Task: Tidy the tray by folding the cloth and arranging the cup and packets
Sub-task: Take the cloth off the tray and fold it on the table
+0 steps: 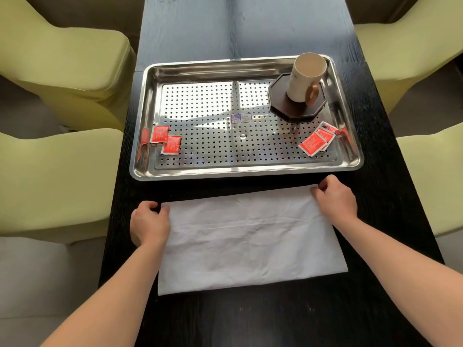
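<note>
Nearest you, the white rectangular cloth [250, 236] lies flat on the dark wooden surface [390, 196], its near edge running roughly parallel to yours, with bare surface showing in front of it and a narrow strip on either side. A faint crease runs across its middle and light wrinkles mark it. Your left hand [149, 225] has its grip pinching the far left corner of the cloth; your right hand [334, 200] has its grip pinching the far right corner. Both forearms reach in over the cloth's sides.

Just beyond the cloth's far edge, a thin band of dark surface separates it from the shiny perforated steel tray [245, 171]. In the tray's near left corner lie two small red packets [165, 142], overlapping. In the near right corner lies another cluster of red packets [317, 141], fanned and tilted. Behind them, in the far right corner, a cream mug with a wooden ring handle [306, 77] stands on a dark octagonal coaster [295, 108]. The tray's middle is open.

Yellow-green padded chairs [65, 68] stand close along both long sides of the surface.
</note>
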### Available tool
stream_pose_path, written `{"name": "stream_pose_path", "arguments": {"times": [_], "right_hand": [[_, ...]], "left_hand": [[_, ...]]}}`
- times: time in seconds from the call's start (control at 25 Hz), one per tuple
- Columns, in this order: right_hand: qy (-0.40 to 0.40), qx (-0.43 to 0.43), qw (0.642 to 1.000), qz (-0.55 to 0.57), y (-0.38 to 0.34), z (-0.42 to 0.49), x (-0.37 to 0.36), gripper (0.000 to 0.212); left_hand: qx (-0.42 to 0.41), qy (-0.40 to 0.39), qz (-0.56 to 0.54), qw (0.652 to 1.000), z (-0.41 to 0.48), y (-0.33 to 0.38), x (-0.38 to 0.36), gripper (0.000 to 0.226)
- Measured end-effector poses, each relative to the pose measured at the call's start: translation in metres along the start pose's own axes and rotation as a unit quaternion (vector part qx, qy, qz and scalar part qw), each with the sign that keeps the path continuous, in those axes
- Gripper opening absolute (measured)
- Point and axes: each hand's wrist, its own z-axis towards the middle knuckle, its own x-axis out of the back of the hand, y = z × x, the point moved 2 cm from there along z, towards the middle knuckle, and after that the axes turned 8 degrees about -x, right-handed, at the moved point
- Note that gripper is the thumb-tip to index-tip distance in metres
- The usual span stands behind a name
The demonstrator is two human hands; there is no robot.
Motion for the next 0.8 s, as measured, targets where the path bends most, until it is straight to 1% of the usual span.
{"name": "stream_pose_path", "arguments": {"times": [0.08,0.2,0.28,0.44,0.56,0.68,0.8], "right_hand": [[0.013,0.001,1.000,0.019,0.002,-0.005,0.001,0.022],[0.015,0.003,0.998,0.068,0.014,-0.025,0.004,0.036],[0.007,0.005,0.998,0.069,0.029,-0.045,0.003,0.043],[-0.015,-0.015,0.998,0.064,0.064,-0.082,-0.001,0.046],[-0.012,-0.037,0.999,0.036,0.081,-0.101,-0.003,0.045],[-0.020,-0.068,0.997,0.017,0.092,-0.112,-0.004,0.042],[-0.038,-0.095,0.994,0.028,0.101,-0.117,-0.005,0.039]], "left_hand": [[0.005,-0.012,-0.014,1.000,-0.011,-0.002,0.004,0.040],[0.001,-0.047,-0.005,0.999,-0.045,-0.016,0.014,0.051],[0.005,-0.073,0.012,0.997,-0.072,-0.033,0.021,0.054],[0.021,-0.120,0.039,0.992,-0.111,-0.060,0.030,0.057],[0.041,-0.131,0.031,0.990,-0.123,-0.064,0.034,0.052],[0.071,-0.123,0.006,0.990,-0.124,-0.066,0.035,0.035],[0.112,-0.125,-0.052,0.984,-0.123,-0.069,0.034,0.019]]}}
